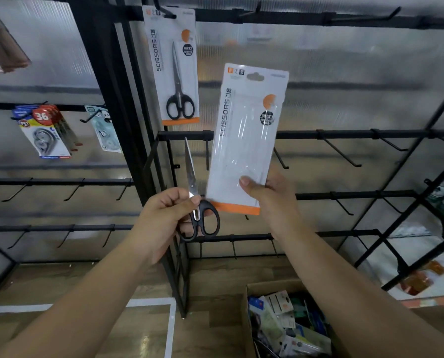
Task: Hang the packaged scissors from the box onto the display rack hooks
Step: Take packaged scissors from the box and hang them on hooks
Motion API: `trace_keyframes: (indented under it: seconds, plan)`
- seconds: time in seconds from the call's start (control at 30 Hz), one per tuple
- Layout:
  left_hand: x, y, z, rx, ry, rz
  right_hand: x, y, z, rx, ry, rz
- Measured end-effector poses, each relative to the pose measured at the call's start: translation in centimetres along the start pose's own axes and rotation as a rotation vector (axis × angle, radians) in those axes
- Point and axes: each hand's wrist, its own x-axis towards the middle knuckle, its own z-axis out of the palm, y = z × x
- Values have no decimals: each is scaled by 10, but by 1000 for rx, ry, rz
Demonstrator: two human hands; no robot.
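black-handled scissors (199, 202), white-orange package (244, 140)

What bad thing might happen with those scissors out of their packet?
The loose scissors, blades up and bare, are only pinched by the left hand, so they might slip or poke someone. The empty package in the right hand could get hung with nothing inside.

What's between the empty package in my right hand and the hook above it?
Nothing. In the head view only the clear back panel shows between the empty package and the hook above it.
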Motion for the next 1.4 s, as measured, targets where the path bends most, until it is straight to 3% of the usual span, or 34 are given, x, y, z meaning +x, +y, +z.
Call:
trace_keyframes:
  seconds: [0.13,0.37,0.6,1.1,1.4]
  plan:
    - [2,-4,-2,57,74,23,-3,4,3,18,46,-21]
    - [0,-2,5,-34,98,56,-5,-8,2,74,-19,-90]
    - [9,7,2,147,80,152,-9,-4,-3,38,-65,-69]
    - [10,7,31,351,155,210,1,1,-11,-6,48,-26]
    - [-3,14,20,-2,34,121,-2,-19,-23,351,-462,244]
